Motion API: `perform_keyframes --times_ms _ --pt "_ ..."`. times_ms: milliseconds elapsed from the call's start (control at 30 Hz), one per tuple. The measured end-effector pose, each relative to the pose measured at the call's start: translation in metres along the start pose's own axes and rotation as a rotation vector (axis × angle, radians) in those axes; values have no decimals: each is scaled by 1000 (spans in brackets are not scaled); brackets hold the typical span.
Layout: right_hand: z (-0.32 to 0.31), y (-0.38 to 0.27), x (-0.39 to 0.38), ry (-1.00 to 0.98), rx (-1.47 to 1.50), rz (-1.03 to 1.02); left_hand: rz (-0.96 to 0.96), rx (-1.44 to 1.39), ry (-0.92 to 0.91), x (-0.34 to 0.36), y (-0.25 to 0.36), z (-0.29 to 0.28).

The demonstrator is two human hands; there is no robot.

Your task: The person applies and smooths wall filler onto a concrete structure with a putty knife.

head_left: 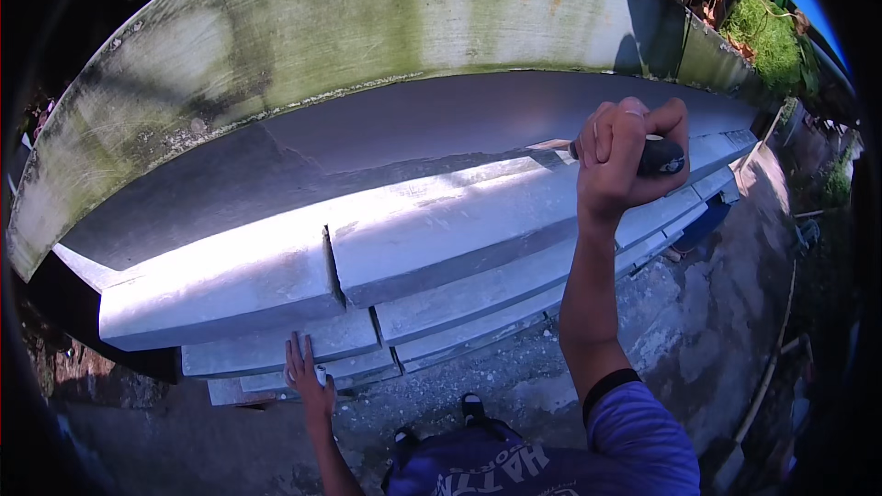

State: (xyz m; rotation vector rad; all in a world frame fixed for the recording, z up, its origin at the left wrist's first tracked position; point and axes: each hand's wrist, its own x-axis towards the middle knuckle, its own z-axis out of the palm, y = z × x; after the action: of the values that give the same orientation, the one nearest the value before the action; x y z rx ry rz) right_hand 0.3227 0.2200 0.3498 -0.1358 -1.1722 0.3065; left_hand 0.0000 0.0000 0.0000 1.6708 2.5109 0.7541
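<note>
My right hand (pixel 625 152) is raised over the right part of the stacked pale concrete blocks (pixel 441 211), closed on the black handle (pixel 661 156) of a tool. A thin end (pixel 551 145) shows just left of the fist; the rest is hidden. Lower down, my left hand (pixel 308 372) has its fingers apart against the front of the lower blocks (pixel 257 354). Something small and white sits by its thumb, too indistinct to name. Dark gaps split the blocks. Behind their top runs a smooth grey recessed surface (pixel 386 119), partly in shade.
A curved, algae-stained concrete panel (pixel 340 18) spans the back. Green plants (pixel 763 46) hang at upper right. The rough grey ground (pixel 478 377) lies around my sandalled feet. A long pole (pixel 776 367) and a dark blue object (pixel 703 225) are at the right.
</note>
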Motion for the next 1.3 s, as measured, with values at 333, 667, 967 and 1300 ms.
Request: perform_keyframes --times_ms 333,667,967,1300 --pt "-4 10 6 82 10 -28 17 -74 71 0 12 -4" --pt "-18 63 -4 -143 -422 -184 12 -75 69 -1 15 -4" --pt "-7 19 6 -16 -123 -131 -24 -59 66 -4 14 -1" --pt "3 9 8 75 3 -137 -25 -74 108 -2 18 2"
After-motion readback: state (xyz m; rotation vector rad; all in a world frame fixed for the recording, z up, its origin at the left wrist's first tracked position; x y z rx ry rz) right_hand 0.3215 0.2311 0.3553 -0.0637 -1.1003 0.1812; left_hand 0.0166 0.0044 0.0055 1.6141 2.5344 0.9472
